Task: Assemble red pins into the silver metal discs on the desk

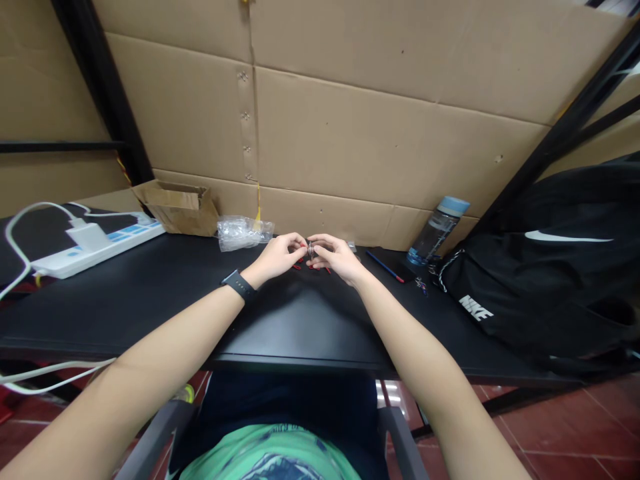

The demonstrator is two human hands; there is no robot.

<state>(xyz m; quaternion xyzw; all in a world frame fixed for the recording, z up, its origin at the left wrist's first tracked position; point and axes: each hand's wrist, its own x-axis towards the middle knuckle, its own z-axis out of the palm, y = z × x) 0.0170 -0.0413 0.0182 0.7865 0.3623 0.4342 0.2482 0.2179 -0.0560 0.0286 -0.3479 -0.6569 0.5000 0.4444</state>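
Observation:
My left hand (pixel 280 257) and my right hand (pixel 336 256) meet at the middle of the black table, fingertips nearly touching. Between them is a small, dark, shiny object (pixel 310 250), pinched by the fingers of both hands; it is too small and too covered to name. Thin red pieces (pixel 320 268), perhaps cords, show just below the fingers. A dark watch (pixel 239 285) is on my left wrist.
Left on the black table (pixel 310 327) are a white power strip (pixel 100 250) with a plugged-in charger, an open cardboard box (pixel 185 208) and a clear plastic bag (pixel 244 233). To the right are a blue pen (pixel 384 265), a water bottle (pixel 436 231) and a black bag (pixel 545 267). Cardboard stands behind.

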